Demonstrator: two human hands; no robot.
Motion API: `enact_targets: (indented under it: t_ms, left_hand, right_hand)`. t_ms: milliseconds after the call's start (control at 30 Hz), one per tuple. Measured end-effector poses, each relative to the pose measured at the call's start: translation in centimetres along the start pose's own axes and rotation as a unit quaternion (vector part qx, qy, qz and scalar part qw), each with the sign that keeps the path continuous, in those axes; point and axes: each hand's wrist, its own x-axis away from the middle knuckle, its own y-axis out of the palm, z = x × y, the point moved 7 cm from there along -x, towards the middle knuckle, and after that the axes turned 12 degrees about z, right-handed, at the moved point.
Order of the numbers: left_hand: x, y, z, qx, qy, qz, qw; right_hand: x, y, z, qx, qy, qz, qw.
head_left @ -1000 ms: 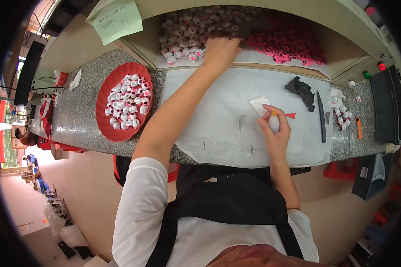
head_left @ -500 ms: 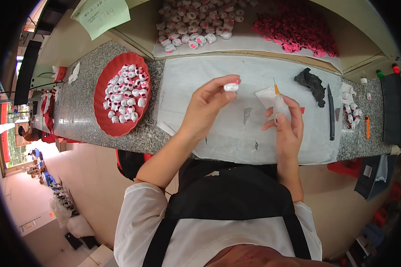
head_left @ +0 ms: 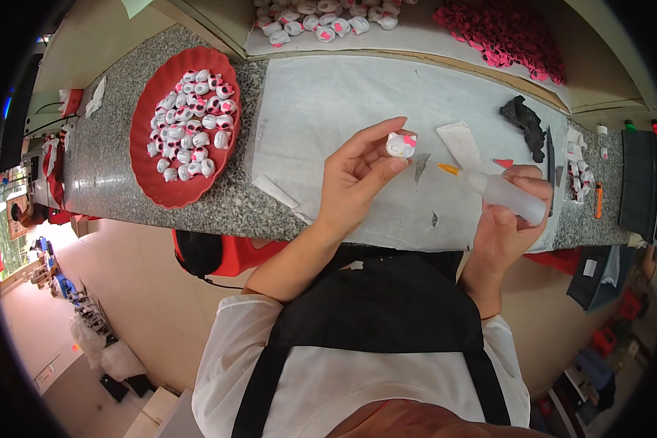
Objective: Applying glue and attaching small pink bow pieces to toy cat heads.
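Observation:
Between thumb and fingers, my left hand (head_left: 358, 175) pinches a small white cat-head figure (head_left: 401, 144) with a pink bow, its decorated face turned up. My right hand (head_left: 512, 219) is wrapped round a translucent squeeze bottle (head_left: 511, 197) tipped on its side. The bottle's orange needle tip (head_left: 447, 168) points left toward the figure, with a gap between them. Under both hands lies a white paper sheet (head_left: 321, 102) covering the worktop. What is inside the bottle cannot be made out.
A red scalloped tray (head_left: 146, 109) holds several finished-looking heads at left. White heads (head_left: 325, 22) and pink pieces (head_left: 500, 36) fill the back shelf. Right of the bottle lie a crumpled black lump (head_left: 524, 124), a dark slim tool (head_left: 550, 157) and an orange stick (head_left: 598, 201).
The bottle has swung from upright to lying sideways, its tip now facing left. The figure has turned to show its bow. The whole view has shifted slightly.

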Motion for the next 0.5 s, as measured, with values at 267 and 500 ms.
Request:
enact_targets:
  t_ms: [267,500]
  left_hand:
    - [0.3,0.0,0.1,0.007,0.017,-0.017,1.000]
    - [0.4,0.1,0.3,0.007,0.023,-0.023,0.999]
  right_hand:
    - [1.7,2.3,-2.2,0.098,-0.173,-0.121,0.973]
    - [1.9,2.5,-2.1,0.093,-0.178,-0.123,0.972]
